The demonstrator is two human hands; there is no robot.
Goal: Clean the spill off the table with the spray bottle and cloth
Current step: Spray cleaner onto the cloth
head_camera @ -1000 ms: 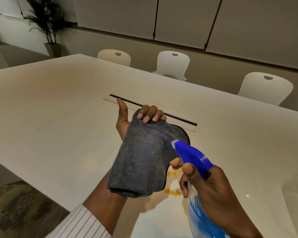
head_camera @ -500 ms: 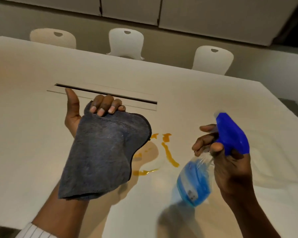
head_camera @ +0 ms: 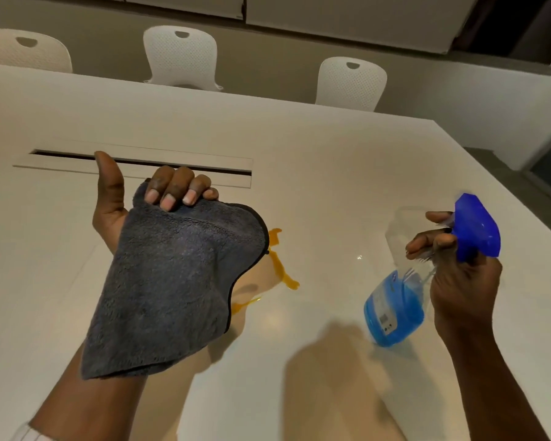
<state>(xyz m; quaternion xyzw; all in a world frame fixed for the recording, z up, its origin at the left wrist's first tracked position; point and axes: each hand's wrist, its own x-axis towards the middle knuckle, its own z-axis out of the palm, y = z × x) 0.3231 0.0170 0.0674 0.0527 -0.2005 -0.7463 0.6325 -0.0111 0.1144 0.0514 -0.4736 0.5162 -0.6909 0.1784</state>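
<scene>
Tabletop: pale, broad, carrying the spill near its middle, on the near side of the long cable slot.
Cloth: dark grey, raised off the tabletop, draped down over the left wrist, its right edge overlapping the spill's left part in view.
Spray bottle: well right of the spill, lifted and tilted, blue head uppermost, blue liquid low in the body.
Spill: thin orange streak, long axis running away from the viewer, between both hands.
Left hand: clenched on the cloth's top edge, thumb up; nearer the spill.
Right hand: clenched around the bottle neck, fingers at the trigger.
Turning relation: spill left of the bottle; nozzle direction unclear, probably needs swinging leftward.
</scene>
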